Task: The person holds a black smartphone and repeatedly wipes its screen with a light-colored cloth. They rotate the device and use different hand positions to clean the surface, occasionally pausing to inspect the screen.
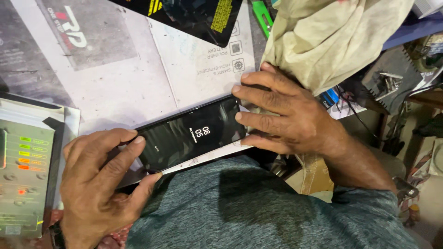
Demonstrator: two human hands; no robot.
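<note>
Both hands steady a black smartphone (191,134) at the surface (115,78) edge.
Left hand (99,184) and right hand (281,115) fingers pinch opposite ends; even, gentle pressure likely serves best.

Slim black phone (191,136), glossy glass face catching reflections; crumpled beige cloth rag (332,37), soft, matt; pale grey cardboard sheet (138,74) underneath, dull, scuffed; grey-green knit fabric shirt (258,207), matt.

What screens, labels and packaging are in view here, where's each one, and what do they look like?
Phone: centre, held at both ends by left hand and right hand; black, screen lit.
White cardboard sheet: under the phone, grey print.
Black package: top centre, yellow print.
Device panel: left edge, greenish, green, orange and red lights.
</note>
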